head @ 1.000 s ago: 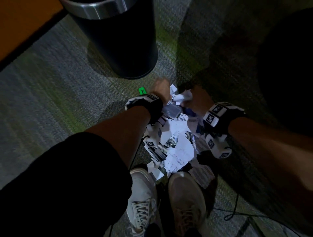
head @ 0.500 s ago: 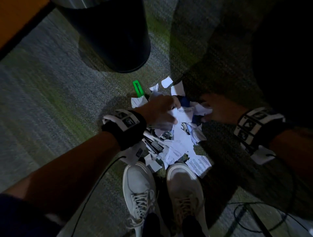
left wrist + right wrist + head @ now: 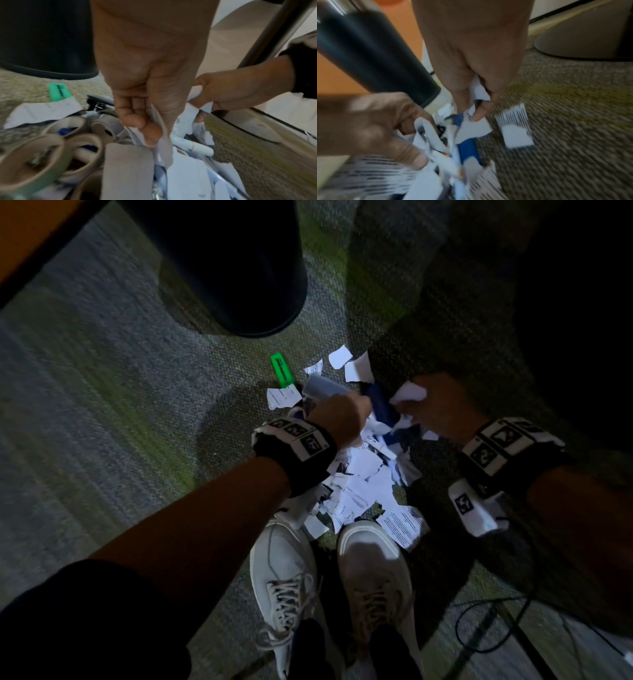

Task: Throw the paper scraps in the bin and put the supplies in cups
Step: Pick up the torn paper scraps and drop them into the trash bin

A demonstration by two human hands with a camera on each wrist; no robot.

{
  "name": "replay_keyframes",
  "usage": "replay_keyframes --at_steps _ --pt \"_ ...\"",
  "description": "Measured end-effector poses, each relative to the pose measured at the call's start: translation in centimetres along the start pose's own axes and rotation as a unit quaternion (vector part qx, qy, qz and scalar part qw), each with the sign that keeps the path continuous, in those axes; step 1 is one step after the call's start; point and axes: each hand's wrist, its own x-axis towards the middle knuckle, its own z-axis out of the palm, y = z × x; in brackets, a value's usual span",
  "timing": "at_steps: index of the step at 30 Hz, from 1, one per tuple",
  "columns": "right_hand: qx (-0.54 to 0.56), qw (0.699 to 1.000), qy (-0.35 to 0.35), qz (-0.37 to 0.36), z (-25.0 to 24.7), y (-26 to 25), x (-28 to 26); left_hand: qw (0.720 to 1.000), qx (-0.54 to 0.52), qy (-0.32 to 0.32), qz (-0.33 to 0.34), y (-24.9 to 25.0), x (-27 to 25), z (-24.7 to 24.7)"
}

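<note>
Left hand (image 3: 337, 419) low over the heap, fingers curled, pinching a few torn paper scraps (image 3: 160, 136) between thumb and fingertips. Right hand (image 3: 436, 405) just beside it, to the right, closed round a crumpled white scrap (image 3: 409, 395). Beneath both hands, a loose pile of paper scraps (image 3: 359, 484) on the carpet floor (image 3: 102, 412), just beyond a pair of white shoes (image 3: 286, 573). Mixed into the pile, several tape rolls (image 3: 32, 159) and a white marker (image 3: 193, 146). Green highlighter (image 3: 281, 370) at the far left edge of the pile. Black bin (image 3: 222, 261) farther off, upper left, upright, well apart from the heap.

Step in hand, judged: gathering scraps, none binned from these handfuls yet. Next move would call for lifting both handfuls up and over the bin's rim without shedding pieces, leaving tape and pens behind for the cups; no cups in view.
</note>
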Motion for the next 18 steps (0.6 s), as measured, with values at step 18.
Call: replay_keyframes --at_steps 18 --pt "-0.167 0.970 -0.174 -0.034 6.5 -7.3 -2.1 0.834 -0.515 0.001 -0.198 -5.9 -10.3 -0.9"
